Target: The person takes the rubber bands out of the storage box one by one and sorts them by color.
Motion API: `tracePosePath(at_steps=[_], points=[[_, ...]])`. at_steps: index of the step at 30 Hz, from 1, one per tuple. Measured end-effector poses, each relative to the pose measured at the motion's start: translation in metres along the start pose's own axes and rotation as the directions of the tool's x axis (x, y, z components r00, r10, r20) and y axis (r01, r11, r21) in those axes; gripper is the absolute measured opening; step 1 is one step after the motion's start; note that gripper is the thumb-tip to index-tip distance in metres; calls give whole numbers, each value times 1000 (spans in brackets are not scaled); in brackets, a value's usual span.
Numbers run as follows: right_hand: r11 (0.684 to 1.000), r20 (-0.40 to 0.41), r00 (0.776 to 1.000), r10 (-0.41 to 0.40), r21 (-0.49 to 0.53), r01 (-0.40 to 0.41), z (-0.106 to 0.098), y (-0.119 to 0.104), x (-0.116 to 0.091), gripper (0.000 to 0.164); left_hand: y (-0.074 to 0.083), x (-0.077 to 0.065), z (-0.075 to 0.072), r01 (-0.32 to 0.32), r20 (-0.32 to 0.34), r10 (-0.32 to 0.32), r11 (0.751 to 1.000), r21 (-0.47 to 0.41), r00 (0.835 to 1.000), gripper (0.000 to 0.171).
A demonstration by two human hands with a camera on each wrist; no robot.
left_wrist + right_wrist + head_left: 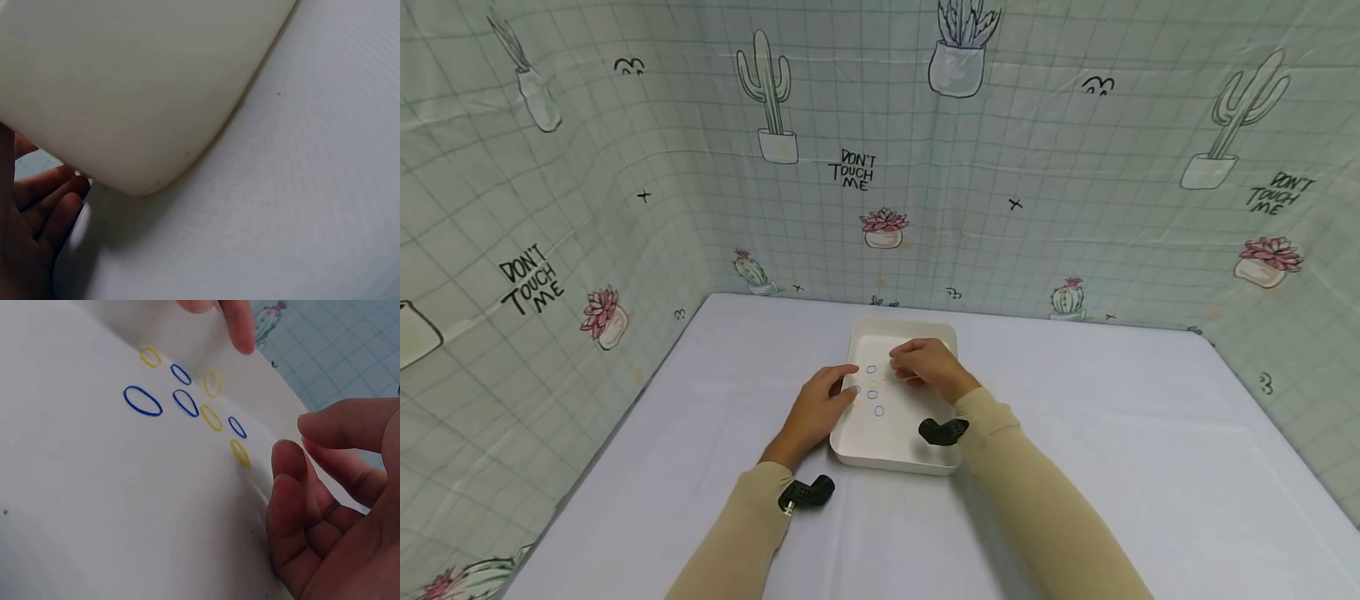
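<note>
A shallow white tray point(895, 450) holds several small blue rings point(237, 427) and yellow rings point(239, 453), grouped toward its left side. At the tray's left rim is my left hand point(816, 408), thumb and forefinger reaching over the edge beside the rings. In the left wrist view, its other fingers point(62, 215) lie loosely bent against the tray's outside. My right hand point(931, 365) is over the tray's far right part, right of the rings. Its fingers are loosely bent, fingertips near the thumb, and no ring shows between them in the right wrist view.
The tray rests on a table with a white cloth point(1097, 433). Behind and at both sides hangs a pale gridded curtain point(962, 167) printed with cacti and potted plants. Each wrist carries a black camera mount point(943, 432).
</note>
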State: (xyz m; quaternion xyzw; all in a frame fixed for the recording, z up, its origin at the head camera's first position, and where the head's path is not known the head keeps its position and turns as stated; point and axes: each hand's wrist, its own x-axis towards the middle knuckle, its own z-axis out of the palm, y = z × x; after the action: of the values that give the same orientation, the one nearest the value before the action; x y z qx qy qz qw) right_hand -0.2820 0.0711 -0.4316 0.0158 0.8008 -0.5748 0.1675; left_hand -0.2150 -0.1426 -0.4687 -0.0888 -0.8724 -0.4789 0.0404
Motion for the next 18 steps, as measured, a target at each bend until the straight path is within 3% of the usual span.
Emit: tracePosePath(at_steps=[8, 18], points=[[991, -5, 997, -74, -111, 73, 8, 10, 15, 15, 0, 2, 0, -14, -12, 14, 1000, 14, 1000, 38], [948, 27, 988, -155, -276, 156, 14, 11, 12, 14, -3, 0, 1, -6, -11, 6, 1000, 10, 1000, 38]])
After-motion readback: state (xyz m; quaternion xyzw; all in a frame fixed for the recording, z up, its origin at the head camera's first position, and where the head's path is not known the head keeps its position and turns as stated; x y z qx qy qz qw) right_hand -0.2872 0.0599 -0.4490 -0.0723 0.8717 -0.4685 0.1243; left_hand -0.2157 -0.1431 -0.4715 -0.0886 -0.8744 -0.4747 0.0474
